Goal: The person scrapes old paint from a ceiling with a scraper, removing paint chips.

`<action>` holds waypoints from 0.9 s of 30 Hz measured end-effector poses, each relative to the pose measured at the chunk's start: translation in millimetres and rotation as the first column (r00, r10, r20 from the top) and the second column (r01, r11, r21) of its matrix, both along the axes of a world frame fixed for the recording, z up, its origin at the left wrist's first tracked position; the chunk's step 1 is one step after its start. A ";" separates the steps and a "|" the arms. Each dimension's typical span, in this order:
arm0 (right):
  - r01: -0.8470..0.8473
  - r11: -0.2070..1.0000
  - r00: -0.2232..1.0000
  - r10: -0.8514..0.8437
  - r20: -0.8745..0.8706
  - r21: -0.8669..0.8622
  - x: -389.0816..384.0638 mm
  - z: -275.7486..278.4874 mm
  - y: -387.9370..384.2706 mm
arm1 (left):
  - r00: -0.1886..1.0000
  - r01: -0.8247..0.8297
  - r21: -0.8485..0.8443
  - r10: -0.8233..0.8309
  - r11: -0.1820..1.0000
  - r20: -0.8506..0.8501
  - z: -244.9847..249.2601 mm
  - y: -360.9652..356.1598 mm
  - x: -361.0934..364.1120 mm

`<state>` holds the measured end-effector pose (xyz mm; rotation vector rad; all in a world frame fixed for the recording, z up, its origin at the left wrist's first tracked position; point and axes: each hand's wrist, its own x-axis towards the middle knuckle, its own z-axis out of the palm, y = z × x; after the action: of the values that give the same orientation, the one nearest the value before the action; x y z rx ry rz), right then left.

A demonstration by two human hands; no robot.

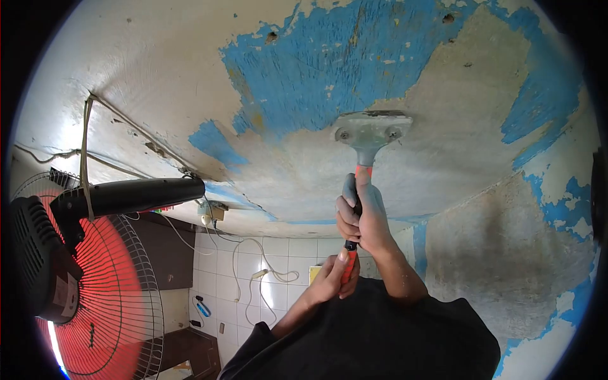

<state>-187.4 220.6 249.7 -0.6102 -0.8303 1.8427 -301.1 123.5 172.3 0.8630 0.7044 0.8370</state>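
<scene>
A scraper [370, 132] with a wide grey head and a red and black handle has its blade edge against the wall [437, 158], just below a patch of exposed blue paint [323, 69]. My right hand [367, 212] is wrapped round the upper handle, its thumb along the top close to the head. Lower down, my left hand [332, 275] grips the red end of the handle. Pale coating with ragged edges surrounds the blue area.
At the left stands a fan [95, 291] with red blades and a black body. Cables [126, 166] run along the wall near it. White floor tiles [244, 316] carry a loose cord and a small blue object [202, 308]. Dark furniture [171, 253] is beside the fan.
</scene>
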 end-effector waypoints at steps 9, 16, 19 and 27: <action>0.005 1.000 1.000 -0.006 -0.019 -0.020 -1.9 1.4 -3.0 | 0.998 0.050 -0.076 -0.047 0.996 0.043 2.6 -3.0 -4.5; -0.023 1.000 0.999 0.022 -0.039 -0.017 -3.9 -6.4 -5.4 | 0.999 0.015 -0.101 -0.018 0.995 -0.027 9.8 -7.6 -10.7; 0.006 1.000 0.999 -0.005 -0.040 0.020 -3.5 11.0 -3.6 | 0.999 0.034 -0.100 -0.034 0.994 0.003 20.4 -4.8 -8.1; -0.024 0.999 0.999 0.023 -0.030 -0.029 -7.1 -1.3 -5.2 | 1.000 -0.008 -0.123 0.007 0.992 -0.008 13.0 -11.7 -10.9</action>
<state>-194.5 215.3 248.4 -0.5924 -0.7954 1.8839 -312.0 111.8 185.3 0.7534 0.7580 0.7894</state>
